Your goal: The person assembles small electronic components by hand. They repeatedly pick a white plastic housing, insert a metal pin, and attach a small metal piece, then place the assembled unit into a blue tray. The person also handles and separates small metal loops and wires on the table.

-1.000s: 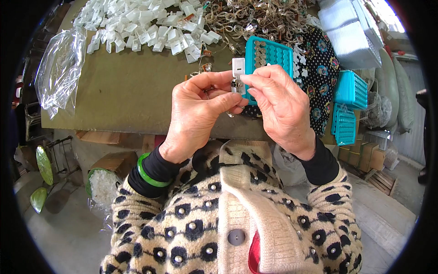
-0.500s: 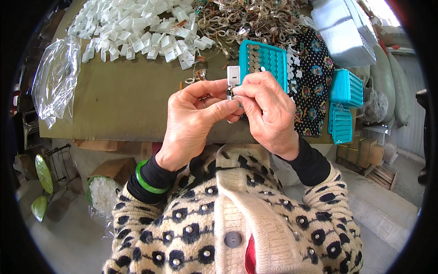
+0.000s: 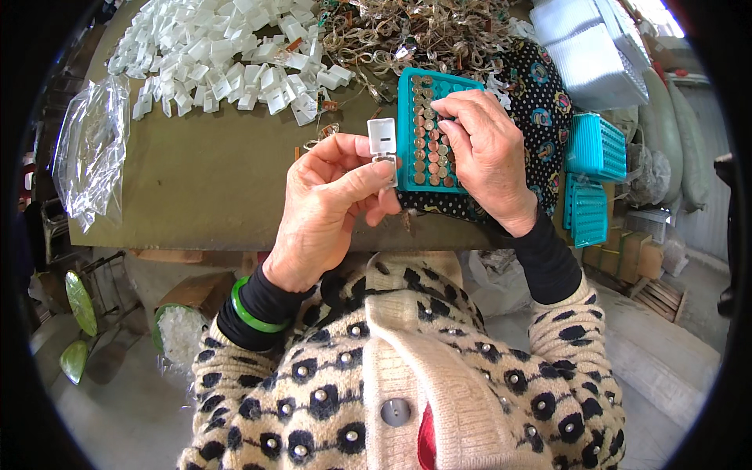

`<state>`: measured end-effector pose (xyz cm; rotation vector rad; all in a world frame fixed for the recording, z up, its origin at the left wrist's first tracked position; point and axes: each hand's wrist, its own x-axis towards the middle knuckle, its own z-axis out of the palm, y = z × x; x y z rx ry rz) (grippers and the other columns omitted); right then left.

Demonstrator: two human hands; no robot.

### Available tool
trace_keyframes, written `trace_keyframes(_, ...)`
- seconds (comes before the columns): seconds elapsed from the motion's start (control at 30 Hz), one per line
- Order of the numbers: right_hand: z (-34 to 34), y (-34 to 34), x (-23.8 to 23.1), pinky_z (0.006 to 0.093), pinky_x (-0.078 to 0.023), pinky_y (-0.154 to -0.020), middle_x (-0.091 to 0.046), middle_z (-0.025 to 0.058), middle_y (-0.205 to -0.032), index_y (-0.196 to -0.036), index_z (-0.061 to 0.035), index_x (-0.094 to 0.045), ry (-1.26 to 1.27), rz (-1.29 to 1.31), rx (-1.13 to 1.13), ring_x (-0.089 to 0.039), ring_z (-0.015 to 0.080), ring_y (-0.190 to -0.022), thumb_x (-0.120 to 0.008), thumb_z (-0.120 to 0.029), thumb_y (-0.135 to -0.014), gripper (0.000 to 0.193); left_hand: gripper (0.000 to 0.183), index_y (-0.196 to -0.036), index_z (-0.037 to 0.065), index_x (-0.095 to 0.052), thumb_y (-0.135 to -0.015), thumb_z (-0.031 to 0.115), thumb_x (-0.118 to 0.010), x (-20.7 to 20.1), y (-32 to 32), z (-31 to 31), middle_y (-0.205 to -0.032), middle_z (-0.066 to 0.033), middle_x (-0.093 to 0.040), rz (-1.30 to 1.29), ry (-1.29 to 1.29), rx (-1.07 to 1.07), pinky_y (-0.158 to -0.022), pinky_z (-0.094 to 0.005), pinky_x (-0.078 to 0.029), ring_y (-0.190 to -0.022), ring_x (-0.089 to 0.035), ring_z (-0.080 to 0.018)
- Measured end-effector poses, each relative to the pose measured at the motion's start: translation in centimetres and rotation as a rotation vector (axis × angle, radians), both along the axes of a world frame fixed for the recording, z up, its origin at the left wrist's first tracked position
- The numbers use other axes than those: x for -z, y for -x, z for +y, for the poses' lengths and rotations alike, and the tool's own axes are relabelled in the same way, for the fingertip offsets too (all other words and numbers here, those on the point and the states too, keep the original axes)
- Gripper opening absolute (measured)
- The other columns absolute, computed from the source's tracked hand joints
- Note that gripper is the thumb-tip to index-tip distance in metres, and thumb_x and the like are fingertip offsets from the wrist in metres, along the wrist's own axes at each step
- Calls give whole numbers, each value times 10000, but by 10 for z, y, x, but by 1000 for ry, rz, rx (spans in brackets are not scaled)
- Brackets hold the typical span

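My left hand pinches a small white hinged plastic case between thumb and fingers, its slotted lid standing up and away from me. Just right of it lies a teal dimpled tray with rows of small round coppery and silvery discs in its left part. Over the tray's right side is my right hand, thumb and forefinger drawn together close to the discs. Whatever those fingertips grip is too small to make out.
A heap of white plastic cases covers the far left. Beside it lies a tangle of wired parts. Clear plastic bags rest at the left edge. Patterned black cloth, white trays and stacked teal trays are at right.
My right hand has left the case and moved right, over the teal tray. The left hand has shifted slightly left with the case. More of the tray's discs show.
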<state>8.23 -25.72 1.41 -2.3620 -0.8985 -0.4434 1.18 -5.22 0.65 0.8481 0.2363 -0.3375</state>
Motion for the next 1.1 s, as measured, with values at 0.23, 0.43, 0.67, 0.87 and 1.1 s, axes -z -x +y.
trace_keyframes(0.23, -3, -11, -7, 379, -517, -743, -625, 116, -936, -987, -3, -624, 40, 41, -78, -613, 297, -880, -647, 57, -782, 215, 272, -1234, 19, -575, -971, 91, -575, 3, -6, -1, -1205, -240, -638, -51, 150, 69, -604, -255, -555, -946, -716, -243)
trace_keyframes(0.43, -5, -12, -7, 383, -518, -747, -624, 124, -904, -963, 5, -622, 4, 99, -81, -622, 312, -854, -661, 60, -771, 204, 270, -1242, 31, -571, -975, 59, -554, 8, -7, 0, -1217, -262, -626, -32, 225, 81, -629, -259, -572, -981, -709, -254)
trace_keyframes(0.67, 5, 0, -19, 339, -528, -678, -630, 118, -886, -926, 8, -633, -109, 243, -30, -642, 273, -790, -656, 79, -783, 161, 287, -1231, 53, -578, -945, 34, -598, 13, -5, 1, -1206, -261, -632, -7, 317, 71, -635, -263, -579, -993, -702, -261)
trace_keyframes(0.87, 29, 30, -28, 300, -539, -703, -637, 116, -938, -969, -6, -665, -315, 159, -64, -651, 243, -845, -653, 94, -806, 192, 238, -1175, 23, -602, -938, 33, -625, 19, -2, -1, -1088, -177, -682, -63, 414, 10, -638, -278, -593, -942, -716, -272)
trace_keyframes(1.1, 47, 39, -19, 289, -517, -672, -643, 122, -947, -994, -3, -664, -315, -30, -81, -628, 207, -784, -683, 103, -811, 212, 221, -1148, -16, -608, -933, 27, -631, 13, 6, 1, -939, -124, -694, -19, 398, -40, -541, -245, -548, -769, -700, -187)
